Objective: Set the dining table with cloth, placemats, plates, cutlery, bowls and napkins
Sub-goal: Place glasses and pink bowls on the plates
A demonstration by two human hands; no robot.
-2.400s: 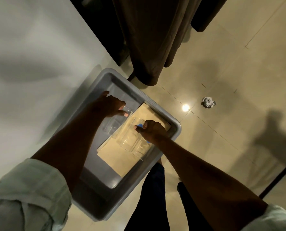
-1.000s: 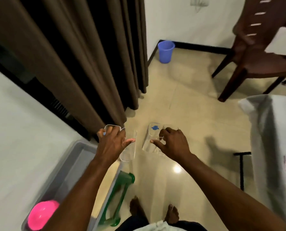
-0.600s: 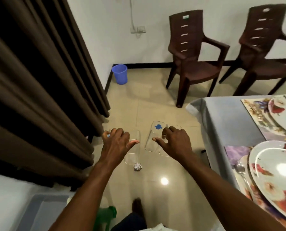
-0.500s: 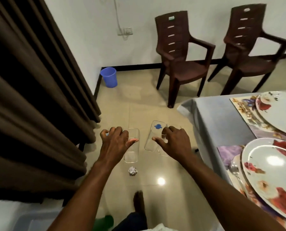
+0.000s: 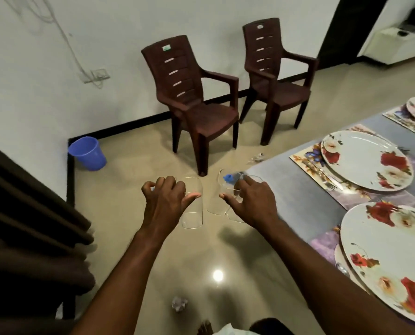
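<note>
fingers (image 5: 161,189) grip clear glass (image 5: 193,206) | other glass (image 5: 216,201): blue sticker (image 5: 228,178), unreadable

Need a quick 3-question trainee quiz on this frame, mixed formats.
1. True or false: the left hand grips a clear glass.
2. How many brown chairs stand by the wall? A) one B) two C) three
3. Fill in: the flowered plates lie on placemats on a table covered by a grey ____.

Key: 1 true; 2 B, the near chair and the far chair; 3 cloth.
</note>
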